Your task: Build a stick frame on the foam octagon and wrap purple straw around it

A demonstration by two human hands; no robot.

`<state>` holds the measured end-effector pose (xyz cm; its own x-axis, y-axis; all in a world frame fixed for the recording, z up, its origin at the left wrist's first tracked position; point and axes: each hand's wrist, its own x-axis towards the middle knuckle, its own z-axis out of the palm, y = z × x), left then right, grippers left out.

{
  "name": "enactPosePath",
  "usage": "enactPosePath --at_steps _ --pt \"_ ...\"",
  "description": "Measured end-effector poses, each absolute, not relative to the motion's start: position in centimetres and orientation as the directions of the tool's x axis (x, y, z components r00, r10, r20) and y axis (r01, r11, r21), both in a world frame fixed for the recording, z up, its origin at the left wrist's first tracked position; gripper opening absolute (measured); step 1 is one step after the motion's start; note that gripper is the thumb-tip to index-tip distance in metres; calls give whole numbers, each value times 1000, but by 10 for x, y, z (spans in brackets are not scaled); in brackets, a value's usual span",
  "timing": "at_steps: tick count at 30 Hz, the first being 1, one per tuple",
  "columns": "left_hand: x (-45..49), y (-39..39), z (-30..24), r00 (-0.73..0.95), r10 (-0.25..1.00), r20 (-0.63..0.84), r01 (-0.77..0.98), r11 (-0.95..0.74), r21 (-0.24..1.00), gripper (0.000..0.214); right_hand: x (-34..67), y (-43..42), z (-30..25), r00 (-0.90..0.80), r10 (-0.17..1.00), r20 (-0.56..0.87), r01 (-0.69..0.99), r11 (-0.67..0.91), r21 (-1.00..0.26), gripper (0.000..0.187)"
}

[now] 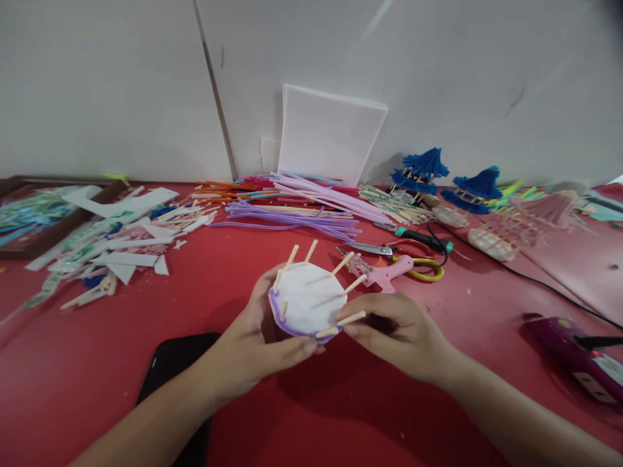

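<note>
So, going left to right: a mess of white foam scraps (pixel 121 246) sits far left on the red table (pixel 341 415), and a black phone (pixel 170 363) lies under the left forearm. The left hand (pixel 257 347) is wrapped around the left and under side of the white foam disc (pixel 306 305), thumb pressed on its near rim, holding it up just off the table in the middle. Small wooden sticks poke out all round its purple edge. The right hand (pixel 399 334) has its fingertips pinched together on the stick (pixel 351 318) at the near right rim. My read: it's the stick-seating bit, and that calls for keeping the disc steady. The scissors (pixel 389 248) and purple glue gun (pixel 569 353) lie off right, untouched.
</note>
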<state>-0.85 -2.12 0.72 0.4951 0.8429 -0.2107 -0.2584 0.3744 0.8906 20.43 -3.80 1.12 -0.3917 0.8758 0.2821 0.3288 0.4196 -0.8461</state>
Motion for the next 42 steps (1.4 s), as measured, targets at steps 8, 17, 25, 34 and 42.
enactPosePath --at_steps 8,17,25,34,42 --pt "-9 -20 12 507 848 -155 -106 239 965 103 202 -41 12 -374 876 306 348 438 -829 14" --pt "-9 -23 10 409 902 -138 -3 152 988 99 199 -43 15 -371 870 324 337 451 -826 15" --pt "-10 -20 7 396 915 -75 89 44 995 102 200 -43 16 -369 871 324 356 455 -816 17" --pt "-10 -23 8 351 936 -11 111 -30 993 93 196 -46 12 -307 914 264 370 371 -852 12" --pt "-7 -23 10 336 941 -30 58 11 998 94 197 -44 12 -350 895 276 326 393 -860 14"
